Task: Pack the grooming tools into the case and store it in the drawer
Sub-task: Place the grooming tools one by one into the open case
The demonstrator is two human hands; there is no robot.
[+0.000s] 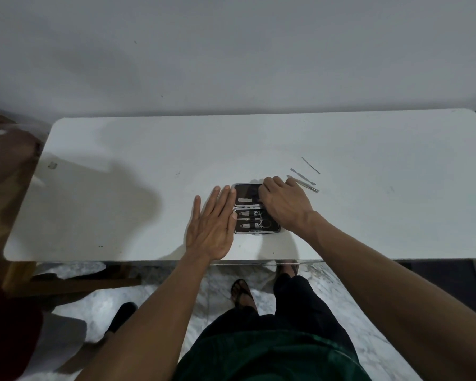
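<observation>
A small black grooming case (pixel 248 191) lies open on the white table (pixel 149 160). Its near half holds two nail clippers (pixel 249 219) and small scissors in loops. Its far half holds one thin metal tool (pixel 245 200). My left hand (pixel 213 224) rests flat on the table, fingers together, touching the case's left edge. My right hand (pixel 283 203) covers the case's right side, fingers curled down onto the far half; what they pinch is hidden. Three slim metal tools lie loose to the right: a thin probe (pixel 311 165), a cuticle pusher (pixel 302 176) and tweezers (pixel 309 187).
The table's near edge runs just below my wrists. A wooden piece of furniture (pixel 8 188) stands at the table's left end. Another person's foot and clothing (pixel 121 314) are at lower left on the marble floor. A bare wall is behind the table.
</observation>
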